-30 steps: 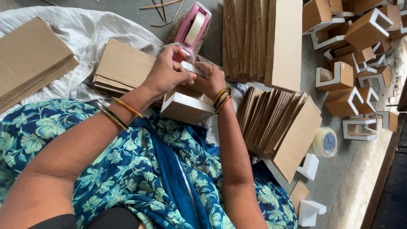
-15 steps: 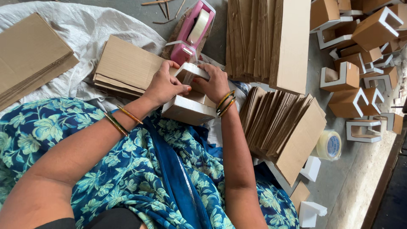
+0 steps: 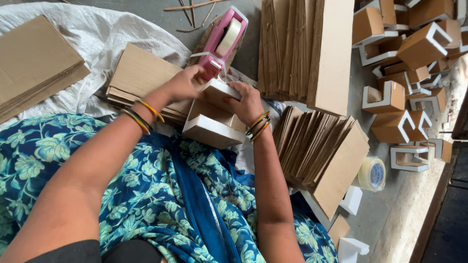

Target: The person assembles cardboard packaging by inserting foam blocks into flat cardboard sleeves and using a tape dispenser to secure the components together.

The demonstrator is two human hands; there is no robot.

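A person seated on the floor is gripping a small folded cardboard box [image 3: 214, 119] over the lap with both hands. The left hand [image 3: 184, 84] is pinching the box's upper flap just beside a pink tape dispenser [image 3: 222, 41], while the right hand [image 3: 248, 101] is closing around the box's far edge. Flat cardboard sheets [image 3: 139, 73] are lying behind the box, a fanned stack of sheets [image 3: 321, 151] is leaning to the right, near a roll of clear tape [image 3: 372, 174].

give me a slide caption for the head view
Both hands, left hand and right hand, grip a small cardboard box beside a pink tape dispenser.
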